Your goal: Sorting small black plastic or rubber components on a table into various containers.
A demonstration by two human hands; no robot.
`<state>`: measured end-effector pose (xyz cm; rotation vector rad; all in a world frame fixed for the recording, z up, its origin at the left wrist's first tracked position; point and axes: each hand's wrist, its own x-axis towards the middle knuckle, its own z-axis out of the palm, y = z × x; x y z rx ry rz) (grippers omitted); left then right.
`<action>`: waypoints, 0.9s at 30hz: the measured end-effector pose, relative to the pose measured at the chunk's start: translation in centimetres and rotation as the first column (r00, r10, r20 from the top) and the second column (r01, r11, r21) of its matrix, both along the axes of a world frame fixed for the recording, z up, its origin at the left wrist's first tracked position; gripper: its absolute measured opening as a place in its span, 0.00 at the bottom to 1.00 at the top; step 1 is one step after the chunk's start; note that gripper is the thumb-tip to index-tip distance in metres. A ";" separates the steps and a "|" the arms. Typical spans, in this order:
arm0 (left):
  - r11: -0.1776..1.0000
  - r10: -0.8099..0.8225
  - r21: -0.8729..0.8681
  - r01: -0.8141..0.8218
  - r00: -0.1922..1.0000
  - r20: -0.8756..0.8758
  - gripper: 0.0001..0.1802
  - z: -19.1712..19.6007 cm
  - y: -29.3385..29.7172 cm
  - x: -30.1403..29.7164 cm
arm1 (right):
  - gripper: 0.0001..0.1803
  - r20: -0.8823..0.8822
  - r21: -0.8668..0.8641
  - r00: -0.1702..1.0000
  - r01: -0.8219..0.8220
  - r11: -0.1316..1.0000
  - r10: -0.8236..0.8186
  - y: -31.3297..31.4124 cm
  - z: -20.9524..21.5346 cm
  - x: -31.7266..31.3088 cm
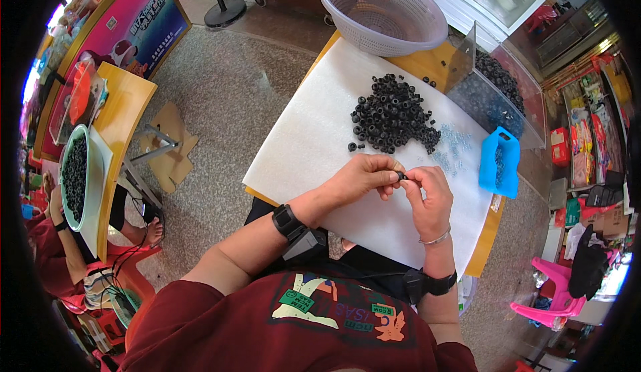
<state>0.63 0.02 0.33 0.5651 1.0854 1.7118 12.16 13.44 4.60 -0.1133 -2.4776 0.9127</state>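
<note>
Desk (482,260) below left grip (361,174) and right grip (432,197); black heap (390,113) just beyond them, blue scoop (511,173) off to their right. Both clamped, fingertips nearly meeting, on one black part (400,176) between them; looks like a fitting step, next move calling for fine, steady fingertip pressure.

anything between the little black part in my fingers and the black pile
Nothing visible: only the white sheet shows between the small black part, held by the left hand and right hand, and the black pile.
</note>
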 end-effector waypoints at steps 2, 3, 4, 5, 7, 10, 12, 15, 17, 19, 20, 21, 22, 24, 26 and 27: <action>1.000 -0.002 -0.006 0.001 0.999 -0.036 0.08 -0.1 0.0 0.0 | 0.05 0.001 0.030 1.000 -0.004 1.000 0.004 0.0 0.0 0.0; 1.000 -0.003 -0.013 0.002 0.997 -0.072 0.08 -0.1 0.0 0.0 | 0.05 0.002 0.059 1.000 -0.009 0.998 0.009 0.0 0.0 0.0; 1.000 -0.002 -0.013 0.001 0.997 -0.072 0.08 -0.2 0.0 0.0 | 0.05 0.001 0.059 1.000 -0.009 0.998 0.009 0.0 0.0 0.0; 1.000 -0.013 -0.021 0.011 0.996 -0.090 0.09 -0.3 -0.1 0.0 | 0.06 0.005 0.047 1.000 -0.005 0.999 0.005 -0.1 -0.1 0.1; 0.999 -0.023 -0.029 0.020 0.994 -0.110 0.10 -0.3 -0.1 -0.1 | 0.07 0.007 0.034 1.000 -0.002 0.999 0.001 -0.2 -0.4 0.0; 0.999 -0.018 -0.049 0.010 0.988 -0.151 0.11 -0.1 0.0 -0.1 | 0.07 -0.028 0.083 1.000 0.012 0.997 -0.010 -0.3 -1.1 -0.1; 0.999 -0.013 -0.053 0.008 0.996 -0.091 0.11 0.4 0.1 0.1 | 0.06 -0.028 0.063 0.999 0.025 0.998 -0.023 -0.3 -1.5 0.0; 0.997 -0.054 -0.056 0.045 0.984 -0.168 0.12 -0.1 0.0 -0.2 | 0.06 -0.040 0.098 0.999 0.028 0.995 -0.024 -0.7 -1.6 -0.1; 0.997 -0.062 -0.062 0.053 0.983 -0.173 0.11 -0.1 0.0 -0.2 | 0.06 -0.045 0.095 0.999 0.015 0.995 -0.011 -0.8 -1.7 0.0; 0.996 -0.071 -0.067 0.060 0.982 -0.174 0.11 -0.1 -0.1 -0.1 | 0.07 -0.047 0.093 0.999 0.002 0.996 0.002 -0.9 -1.6 0.1; 0.996 -0.068 -0.076 0.053 0.977 -0.203 0.12 -0.1 -0.1 0.0 | 0.08 -0.020 0.089 1.000 0.011 0.996 -0.009 -1.1 -1.3 0.2; 0.995 -0.064 -0.085 0.046 0.971 -0.232 0.13 -0.1 -0.2 0.0 | 0.09 0.007 0.086 1.000 0.019 0.996 -0.019 -1.2 -1.1 0.3; 0.995 -0.066 -0.084 0.047 0.970 -0.234 0.13 0.1 -0.2 0.1 | 0.09 0.005 0.087 1.000 0.020 0.996 -0.021 -1.3 -1.1 0.3; 0.996 -0.012 -0.091 -0.010 0.971 -0.237 0.14 0.5 -0.2 0.2 | 0.10 0.026 0.051 0.998 0.049 0.998 -0.050 -1.4 -1.1 0.5; 0.995 0.000 -0.094 -0.022 0.972 -0.234 0.14 0.3 -0.3 0.4 | 0.10 0.012 0.037 0.997 0.071 0.997 -0.072 -1.6 -1.6 0.5; 0.995 0.012 -0.097 -0.035 0.973 -0.229 0.14 0.2 -0.3 0.4 | 0.10 0.000 0.022 0.996 0.093 0.995 -0.093 -1.7 -1.7 0.4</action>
